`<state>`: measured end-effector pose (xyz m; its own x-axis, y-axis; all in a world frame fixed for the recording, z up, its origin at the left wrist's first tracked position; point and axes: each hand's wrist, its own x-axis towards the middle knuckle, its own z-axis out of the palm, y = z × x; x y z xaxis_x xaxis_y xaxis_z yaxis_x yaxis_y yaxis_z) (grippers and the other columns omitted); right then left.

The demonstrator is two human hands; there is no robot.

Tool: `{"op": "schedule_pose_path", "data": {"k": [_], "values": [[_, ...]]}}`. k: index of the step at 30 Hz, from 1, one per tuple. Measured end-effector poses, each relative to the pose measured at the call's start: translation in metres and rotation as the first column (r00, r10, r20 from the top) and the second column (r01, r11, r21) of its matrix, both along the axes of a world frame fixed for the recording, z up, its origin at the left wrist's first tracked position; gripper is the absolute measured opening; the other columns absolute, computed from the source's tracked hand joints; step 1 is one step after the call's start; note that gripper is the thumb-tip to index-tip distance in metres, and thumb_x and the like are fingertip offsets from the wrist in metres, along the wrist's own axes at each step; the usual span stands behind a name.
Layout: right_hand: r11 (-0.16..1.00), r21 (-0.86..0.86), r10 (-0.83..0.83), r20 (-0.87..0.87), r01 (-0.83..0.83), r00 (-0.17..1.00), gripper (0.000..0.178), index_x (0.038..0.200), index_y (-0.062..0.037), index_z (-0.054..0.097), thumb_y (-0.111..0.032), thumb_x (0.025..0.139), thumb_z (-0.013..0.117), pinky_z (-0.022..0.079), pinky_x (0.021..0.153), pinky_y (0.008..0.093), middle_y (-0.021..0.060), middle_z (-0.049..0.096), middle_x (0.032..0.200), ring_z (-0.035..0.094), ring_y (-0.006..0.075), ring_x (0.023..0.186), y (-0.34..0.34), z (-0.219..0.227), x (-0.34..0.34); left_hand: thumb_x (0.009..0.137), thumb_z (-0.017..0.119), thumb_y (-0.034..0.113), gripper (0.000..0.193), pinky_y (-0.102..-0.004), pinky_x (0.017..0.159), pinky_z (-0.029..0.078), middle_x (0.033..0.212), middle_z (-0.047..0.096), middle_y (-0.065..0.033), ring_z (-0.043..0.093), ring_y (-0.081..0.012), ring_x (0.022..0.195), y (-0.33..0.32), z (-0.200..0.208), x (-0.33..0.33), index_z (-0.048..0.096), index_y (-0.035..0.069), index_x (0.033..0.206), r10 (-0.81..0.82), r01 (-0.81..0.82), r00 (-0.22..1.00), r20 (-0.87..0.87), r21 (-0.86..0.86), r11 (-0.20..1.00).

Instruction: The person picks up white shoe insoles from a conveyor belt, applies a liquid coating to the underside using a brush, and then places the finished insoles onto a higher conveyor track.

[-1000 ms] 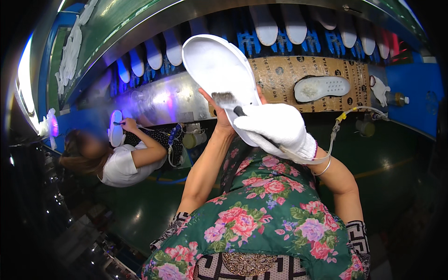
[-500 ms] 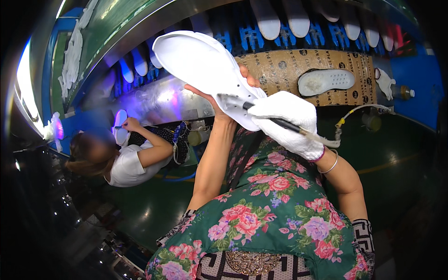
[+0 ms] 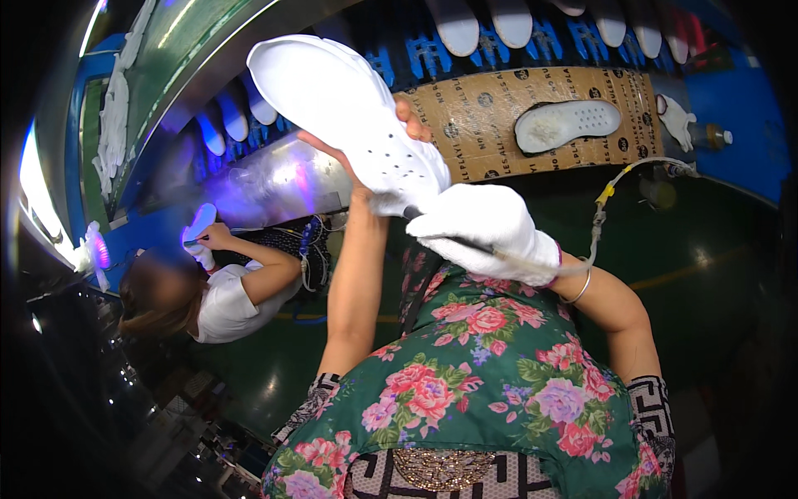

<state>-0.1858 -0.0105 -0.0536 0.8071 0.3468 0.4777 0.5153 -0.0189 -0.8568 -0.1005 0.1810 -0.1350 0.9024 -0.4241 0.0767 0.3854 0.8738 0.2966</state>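
Observation:
A long white shoe sole (image 3: 332,100) with small dark holes toward its near end is tilted up in front of me. My bare left hand (image 3: 412,123) grips it from underneath, thumb along the left edge and fingertips curled over the right; the palm is mostly hidden. In a white knitted glove, my right hand (image 3: 486,233) is closed round the dark handle of a brush (image 3: 411,213). The blurred bristles are at the sole's near end. A clear tube (image 3: 596,224) runs from behind the gloved hand toward the bench.
Another sole (image 3: 569,127) lies on the cardboard (image 3: 474,125) covering the bench. Beyond it, several soles stand in blue holders (image 3: 490,46). A white glove (image 3: 677,122) and a bottle (image 3: 713,135) are at the right. On the left a co-worker (image 3: 241,295) brushes a sole.
The brush has moved down the sole to its near end, my right hand shifting left and down with it. The sole has moved slightly left and up in view.

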Motion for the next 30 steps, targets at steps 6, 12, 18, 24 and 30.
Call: {"op": "schedule_pose_path", "data": {"k": [6,12,18,24,30], "values": [[0.995,-0.066,-0.071,0.034,0.073,0.997,0.023,0.101,-0.0085,0.073,-0.006,0.078,0.075,0.055,0.069,0.0319,0.0093,0.072,0.091,0.070,0.0236,0.079,-0.005,0.003,0.008,0.064,0.034,0.100,0.118,-0.0499,0.064,0.056,0.099,0.059,-0.0222,0.066,-0.0379,0.079,-0.002,0.013,0.005,0.035,0.014,0.145,-0.073,0.066,0.994,0.086,0.082,0.994],[0.993,-0.033,0.109,-0.067,-0.112,0.992,0.022,0.098,-0.0087,0.074,-0.006,0.077,0.077,0.055,0.066,0.0326,0.0084,0.071,0.084,0.069,0.0222,0.076,0.004,-0.006,-0.004,0.059,0.041,0.099,0.122,-0.0473,0.062,0.060,0.094,0.062,-0.0214,0.069,-0.0366,0.076,0.006,0.014,0.012,0.047,0.004,0.137,-0.235,0.221,0.970,0.053,0.200,0.955],[0.993,-0.115,0.039,0.060,-0.032,0.997,0.024,0.100,-0.0096,0.074,-0.005,0.076,0.076,0.055,0.067,0.0318,0.0091,0.072,0.090,0.071,0.0245,0.079,0.001,-0.003,0.008,0.064,0.055,0.088,0.116,-0.0493,0.064,0.063,0.107,0.064,-0.0253,0.070,-0.0385,0.082,0.016,0.012,0.014,0.043,0.001,0.140,-0.385,0.406,0.914,-0.129,0.327,0.853],[0.989,-0.046,0.142,-0.036,-0.143,0.989,0.024,0.099,-0.0085,0.074,-0.003,0.076,0.076,0.055,0.069,0.0323,0.0098,0.072,0.090,0.070,0.0237,0.078,0.007,-0.006,0.005,0.076,0.058,0.076,0.099,-0.0467,0.074,0.063,0.116,0.064,-0.0255,0.070,-0.0345,0.097,0.015,0.025,0.030,0.048,-0.002,0.137,-0.374,0.434,0.898,-0.232,0.604,0.668],[0.986,-0.159,0.078,0.114,-0.060,0.990,0.025,0.099,-0.0091,0.074,-0.003,0.075,0.076,0.055,0.069,0.0328,0.0100,0.071,0.088,0.070,0.0269,0.079,0.002,-0.014,0.018,0.089,0.051,0.067,0.083,-0.0341,0.081,0.060,0.125,0.061,-0.0256,0.066,-0.0297,0.108,0.007,0.031,0.041,0.053,0.000,0.137,-0.380,0.310,0.909,-0.169,0.885,0.348]]}}
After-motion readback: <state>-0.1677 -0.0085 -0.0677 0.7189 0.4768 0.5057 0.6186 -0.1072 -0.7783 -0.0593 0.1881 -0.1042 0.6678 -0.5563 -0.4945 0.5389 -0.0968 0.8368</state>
